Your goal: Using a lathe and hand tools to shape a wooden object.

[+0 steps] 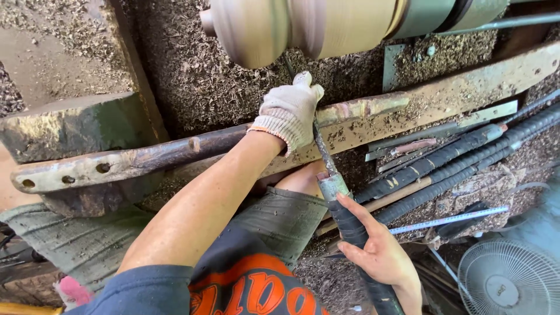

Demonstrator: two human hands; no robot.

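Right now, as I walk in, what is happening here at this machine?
A person is working at a lathe. A pale, rounded wooden workpiece looks blurred, as if spinning. The left hand, in a white knitted glove, steadies a long metal turning tool on the worn metal tool rest. The bare right hand grips the tool's black-wrapped handle. Wood shavings cover everything, and similar long tools lie to the right.

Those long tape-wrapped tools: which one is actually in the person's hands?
The long tool with the black-wrapped handle, gripped low by the bare right hand and steadied by the gloved left hand on the rest bar. The other wrapped tools lie untouched among shavings.
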